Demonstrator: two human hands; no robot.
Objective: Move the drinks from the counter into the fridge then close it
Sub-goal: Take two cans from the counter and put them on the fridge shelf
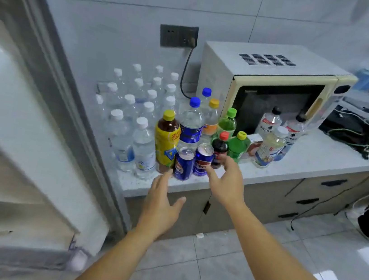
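A pale speckled stone counter (306, 157) runs along a grey tiled wall, over beige cabinet drawers with dark handles, and a glossy grey tiled floor (219, 270) spreads below it. The open white fridge door (24, 141) stands at the left, close against the counter's end.

The drinks crowd the counter's left part: a block of clear water bottles with white caps (133, 109) toward the wall, and nearer the front edge a yellow-labelled tea bottle with a yellow cap (166, 141) and 2 blue cans, the left can (184, 163) and the right can (203, 159), side by side. Behind them stand coloured-cap bottles, among them a dark cola bottle with a red cap (219, 148). A cream microwave oven (269, 85) sits further right, with tangled cables beyond it.

The left hand (161, 203) reaches with fingers straight and spread, holding nothing, its fingertips just below the left can at the counter's edge. The right hand (225, 179) is spread wide beside the right can, gripping nothing.
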